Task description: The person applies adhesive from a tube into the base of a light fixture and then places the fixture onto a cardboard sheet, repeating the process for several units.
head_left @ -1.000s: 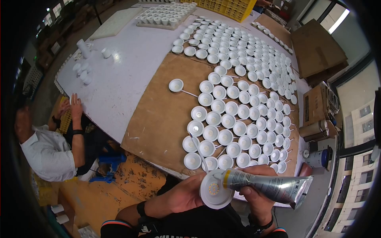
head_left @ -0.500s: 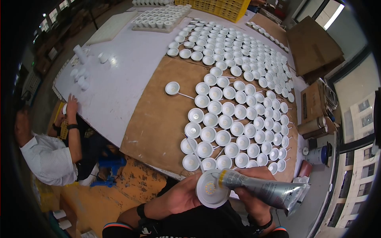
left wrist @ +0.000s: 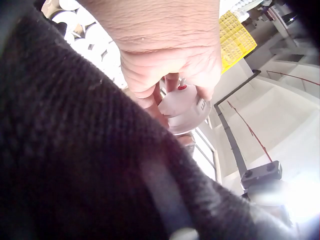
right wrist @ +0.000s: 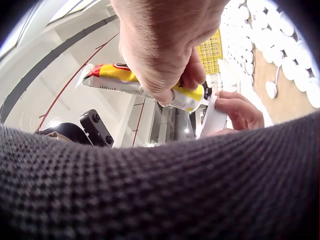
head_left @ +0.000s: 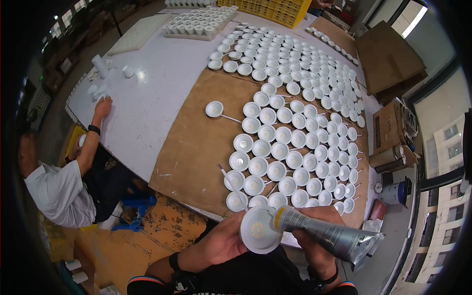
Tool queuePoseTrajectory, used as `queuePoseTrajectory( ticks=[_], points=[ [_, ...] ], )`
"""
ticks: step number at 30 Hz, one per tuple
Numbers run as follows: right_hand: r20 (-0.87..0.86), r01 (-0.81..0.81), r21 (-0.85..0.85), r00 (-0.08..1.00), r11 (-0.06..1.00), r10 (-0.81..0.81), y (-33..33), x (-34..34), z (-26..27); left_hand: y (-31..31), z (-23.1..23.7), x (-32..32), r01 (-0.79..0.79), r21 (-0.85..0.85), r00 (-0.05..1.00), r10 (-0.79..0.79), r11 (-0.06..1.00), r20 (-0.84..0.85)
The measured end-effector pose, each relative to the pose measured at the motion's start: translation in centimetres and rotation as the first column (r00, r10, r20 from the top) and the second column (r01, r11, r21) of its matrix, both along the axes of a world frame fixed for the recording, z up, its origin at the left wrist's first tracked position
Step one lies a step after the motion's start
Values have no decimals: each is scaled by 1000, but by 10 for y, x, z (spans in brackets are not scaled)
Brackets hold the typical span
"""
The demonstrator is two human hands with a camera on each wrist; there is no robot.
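My left hand [head_left: 223,242] holds a white round LED lamp cup [head_left: 259,245] by its edge, its open face turned up. A ring of small yellow LED chips shows at the cup's centre. In the left wrist view, the fingers wrap the back of the cup [left wrist: 187,111], where a small red spot shows. My right hand [head_left: 317,253] grips a silver glue tube [head_left: 334,232] with a yellow band, its nozzle end at the cup's inner right wall. The right wrist view shows red and yellow on the tube's [right wrist: 117,77] other side.
Many white lamp cups [head_left: 276,170] stand in rows on brown cardboard [head_left: 184,147] ahead. A white cable [head_left: 231,184] overlaps the nearest ones. To the left another person [head_left: 59,189] sits at the table near white parts [head_left: 101,66]. A yellow crate [head_left: 265,12] is at the back.
The cup in my left hand has shifted slightly left and up, the tube staying at its wall. The other person's hand has reached forward over the table toward the white parts.
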State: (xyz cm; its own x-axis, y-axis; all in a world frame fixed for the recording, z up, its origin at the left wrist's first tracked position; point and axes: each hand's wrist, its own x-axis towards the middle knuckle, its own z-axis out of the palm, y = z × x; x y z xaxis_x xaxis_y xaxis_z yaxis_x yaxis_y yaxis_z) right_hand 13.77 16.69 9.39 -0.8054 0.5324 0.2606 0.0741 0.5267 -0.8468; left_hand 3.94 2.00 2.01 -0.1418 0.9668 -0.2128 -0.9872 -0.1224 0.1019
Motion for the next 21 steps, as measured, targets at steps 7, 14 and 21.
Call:
queuePoseTrajectory(
  ticks=[7,14,21],
  points=[
    [2,-46,69,999,997,46,4,-1,4,3,4,-3,-57,49,989,63,997,-134],
    [17,-80,180,997,980,79,8,0,10,8,3,-8,-141,84,962,157,986,-224],
    [338,-175,-75,922,982,190,3,2,44,12,8,-8,-224,71,923,235,972,-304]
  ],
)
